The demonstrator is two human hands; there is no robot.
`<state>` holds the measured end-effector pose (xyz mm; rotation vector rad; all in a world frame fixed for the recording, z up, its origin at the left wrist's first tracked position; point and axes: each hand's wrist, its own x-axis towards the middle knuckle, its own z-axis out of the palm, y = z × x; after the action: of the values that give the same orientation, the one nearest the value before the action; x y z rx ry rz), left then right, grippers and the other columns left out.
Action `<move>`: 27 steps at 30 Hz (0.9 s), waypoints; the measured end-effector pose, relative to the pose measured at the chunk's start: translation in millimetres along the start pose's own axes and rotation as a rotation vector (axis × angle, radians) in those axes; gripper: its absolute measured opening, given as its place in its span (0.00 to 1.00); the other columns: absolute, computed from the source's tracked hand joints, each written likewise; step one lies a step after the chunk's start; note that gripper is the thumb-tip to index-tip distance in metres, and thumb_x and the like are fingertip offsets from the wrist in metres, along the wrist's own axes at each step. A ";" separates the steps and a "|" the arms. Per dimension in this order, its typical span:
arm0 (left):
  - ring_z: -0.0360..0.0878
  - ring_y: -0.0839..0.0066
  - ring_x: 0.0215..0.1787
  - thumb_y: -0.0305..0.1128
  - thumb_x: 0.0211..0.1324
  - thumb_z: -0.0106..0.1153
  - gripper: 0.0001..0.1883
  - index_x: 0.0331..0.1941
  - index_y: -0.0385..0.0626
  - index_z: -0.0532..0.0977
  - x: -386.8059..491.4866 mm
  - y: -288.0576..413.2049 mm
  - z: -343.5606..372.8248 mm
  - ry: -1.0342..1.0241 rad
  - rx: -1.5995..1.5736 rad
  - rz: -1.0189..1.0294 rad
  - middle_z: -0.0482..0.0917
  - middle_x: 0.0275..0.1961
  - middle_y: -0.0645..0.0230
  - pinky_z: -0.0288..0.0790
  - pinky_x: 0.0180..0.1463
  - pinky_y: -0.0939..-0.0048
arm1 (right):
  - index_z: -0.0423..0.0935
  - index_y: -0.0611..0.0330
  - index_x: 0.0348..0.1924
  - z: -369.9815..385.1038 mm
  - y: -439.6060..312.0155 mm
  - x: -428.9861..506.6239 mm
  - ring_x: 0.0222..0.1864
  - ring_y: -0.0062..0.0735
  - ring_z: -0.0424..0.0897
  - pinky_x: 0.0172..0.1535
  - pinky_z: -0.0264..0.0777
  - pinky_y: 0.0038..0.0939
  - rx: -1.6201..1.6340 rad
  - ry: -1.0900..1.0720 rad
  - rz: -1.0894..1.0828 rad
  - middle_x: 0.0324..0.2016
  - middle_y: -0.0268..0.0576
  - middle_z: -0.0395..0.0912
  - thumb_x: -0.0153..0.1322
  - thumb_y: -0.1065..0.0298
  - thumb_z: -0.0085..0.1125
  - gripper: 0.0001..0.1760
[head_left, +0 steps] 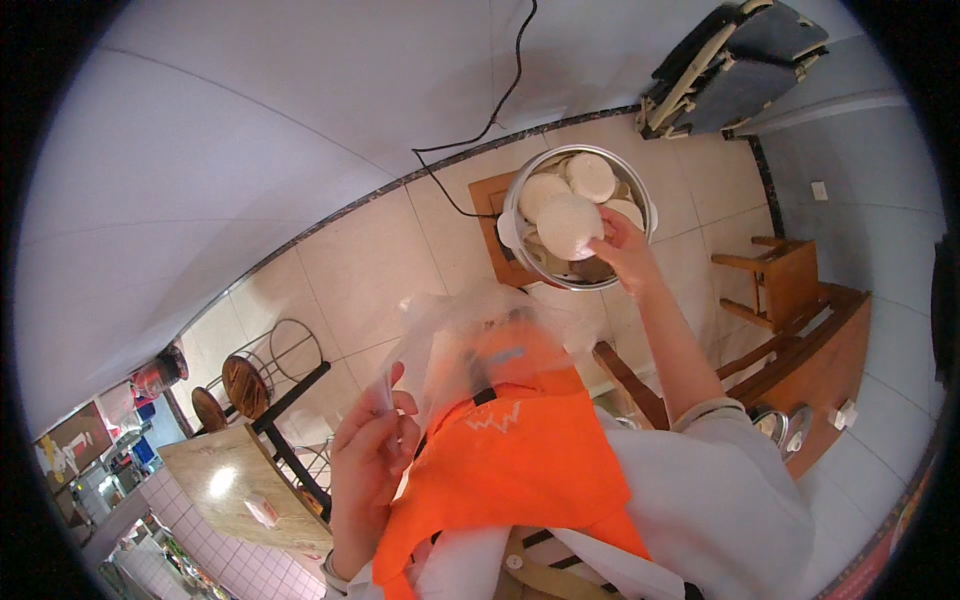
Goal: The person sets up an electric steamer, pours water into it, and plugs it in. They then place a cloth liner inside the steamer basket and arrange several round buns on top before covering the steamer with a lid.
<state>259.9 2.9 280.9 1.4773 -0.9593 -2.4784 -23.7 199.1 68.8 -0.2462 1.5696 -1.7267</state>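
Note:
My right hand [624, 251] grips the edge of a round, flat white bun or bread [568, 226] above a round metal pot [649, 196] with light side handles. Inside the pot lie several more pale round breads [591, 177], with darker pieces among them that I cannot identify. My left hand [379, 435] is at the lower left, fingers bent around the edge of a clear plastic bag [442, 319], which spreads in front of my orange apron [517, 465]. The pot rests over a brown wooden stool or stand [484, 191].
A black cable [508, 94] runs down the wall to the stand. Folded chairs or a folding bed [739, 75] lean at the upper right. A wooden stool [795, 281] and wooden table [810, 390] are at the right, a light-topped table [232, 480] at the lower left.

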 end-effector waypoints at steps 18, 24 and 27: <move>0.61 0.82 0.17 0.21 0.53 0.41 0.27 0.60 0.32 0.58 -11.7 25.7 -6.7 -0.034 -0.004 0.124 0.73 0.38 0.64 0.52 0.16 0.85 | 0.74 0.54 0.41 11.7 78.1 1.1 0.48 0.46 0.68 0.50 0.65 0.41 -1.486 -0.026 -0.508 0.44 0.42 0.70 0.56 0.74 0.60 0.19; 0.65 0.83 0.16 0.20 0.49 0.44 0.30 0.61 0.28 0.56 -29.3 28.4 14.2 0.072 -0.126 0.108 0.74 0.36 0.62 0.55 0.14 0.88 | 0.73 0.54 0.41 83.7 2.5 -33.5 0.44 0.44 0.71 0.48 0.67 0.40 -0.937 -0.211 -0.586 0.39 0.42 0.72 0.60 0.70 0.56 0.16; 0.66 0.81 0.15 0.21 0.50 0.44 0.31 0.61 0.28 0.55 -42.9 28.9 29.2 -0.002 -0.067 0.063 0.73 0.34 0.61 0.59 0.14 0.87 | 0.75 0.56 0.39 148.3 -1.3 -58.8 0.39 0.47 0.74 0.42 0.69 0.38 -0.876 -0.716 -0.598 0.36 0.45 0.75 0.61 0.68 0.56 0.12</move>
<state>251.9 10.1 339.3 1.4027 -0.8998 -2.4439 106.1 124.0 123.1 -1.6953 1.6443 -0.9825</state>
